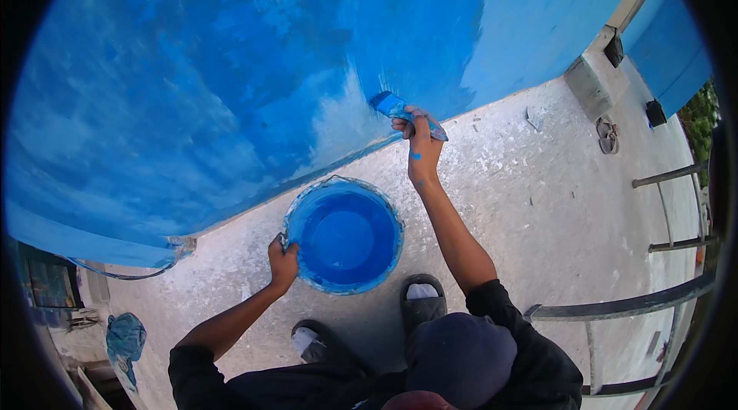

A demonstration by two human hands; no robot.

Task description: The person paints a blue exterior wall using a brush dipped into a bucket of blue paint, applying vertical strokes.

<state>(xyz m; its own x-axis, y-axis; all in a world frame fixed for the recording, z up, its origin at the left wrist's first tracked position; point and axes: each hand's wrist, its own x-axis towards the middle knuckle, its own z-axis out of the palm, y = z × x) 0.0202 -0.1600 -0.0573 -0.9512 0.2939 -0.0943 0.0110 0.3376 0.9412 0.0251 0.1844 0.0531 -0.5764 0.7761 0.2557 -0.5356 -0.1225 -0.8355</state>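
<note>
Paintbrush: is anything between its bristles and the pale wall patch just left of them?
Nothing visible. The paintbrush points toward the pale wall patch, and the right grip holds its handle from the opposite side. The bucket is lower in the view, off that line.

Outdoor terrace or walkway (pixel 538 210) — metal railing (pixel 623 309), blue wall (pixel 254 64), greenery (pixel 698 114).

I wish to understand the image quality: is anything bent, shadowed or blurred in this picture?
Head view: the fisheye lens seems to bow the railing at right, and black fills the corners; head view: daylight brightens the floor, with soft shadow around the sandals; head view: paintbrush and bucket look fairly sharp, without strong motion blur.
</note>
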